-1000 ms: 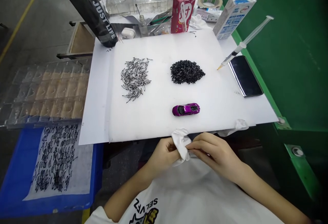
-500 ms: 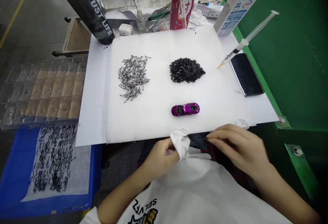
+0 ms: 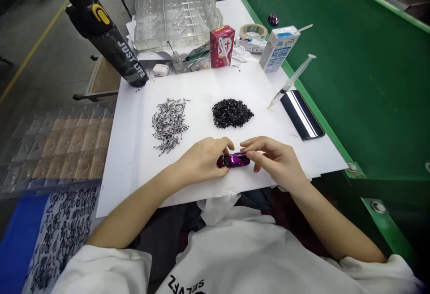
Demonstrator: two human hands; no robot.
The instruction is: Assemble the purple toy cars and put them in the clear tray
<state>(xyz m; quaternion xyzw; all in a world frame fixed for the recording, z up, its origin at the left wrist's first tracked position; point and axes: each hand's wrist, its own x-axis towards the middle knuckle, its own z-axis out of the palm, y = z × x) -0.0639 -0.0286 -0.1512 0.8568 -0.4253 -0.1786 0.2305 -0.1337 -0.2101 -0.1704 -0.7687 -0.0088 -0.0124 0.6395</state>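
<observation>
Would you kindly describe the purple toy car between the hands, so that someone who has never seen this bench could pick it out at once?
Start from the large white board. Near its front edge, just below the heap of small dark pieces, the left hand and right hand flank a small metallic purple toy car. It is the only glossy purple thing on the board.

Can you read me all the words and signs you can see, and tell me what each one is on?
"JUST LIFE" is on the black bottle.
"SELVEZ" is upside down on the white shirt, and its end is cut off, so I'm not sure of it.
The red box has a big white sign, too blurry to read.
The white and blue carton has small print, too small to read.
</observation>
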